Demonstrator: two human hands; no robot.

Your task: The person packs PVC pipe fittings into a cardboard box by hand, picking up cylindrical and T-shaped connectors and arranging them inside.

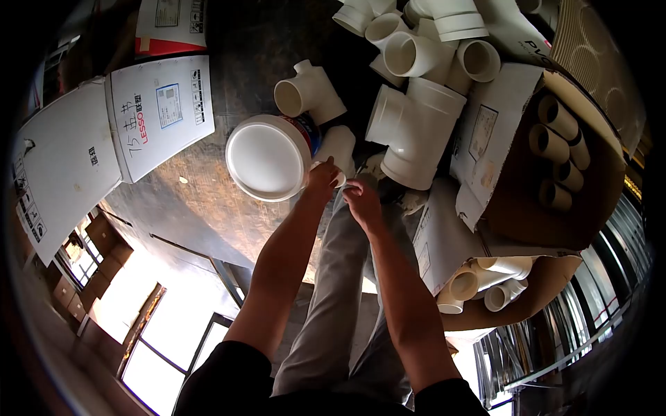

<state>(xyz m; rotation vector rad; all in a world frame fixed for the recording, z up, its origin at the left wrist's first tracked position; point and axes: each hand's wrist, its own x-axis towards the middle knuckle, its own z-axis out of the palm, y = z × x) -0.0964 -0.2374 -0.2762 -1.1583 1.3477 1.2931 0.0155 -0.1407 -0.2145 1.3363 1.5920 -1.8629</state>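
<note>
My left hand [322, 182] and my right hand [363, 202] are close together in front of my legs. Between them shows a small white piece [340, 179], mostly covered by the fingers, its kind unclear. The left fingers are closed around it, and the right fingers pinch at its right edge. Just left of my left hand stands a bucket [269, 158] with a white lid. Behind the hands lies a white plastic pipe fitting [336, 147], partly hidden by the bucket.
A white pipe tee [310, 93] lies beyond the bucket; a larger tee [417, 130] and several other fittings are at the back right. Open cartons [496, 132] of fittings line the right side. A LESSO carton [161, 114] stands at left on the worn floor [208, 177].
</note>
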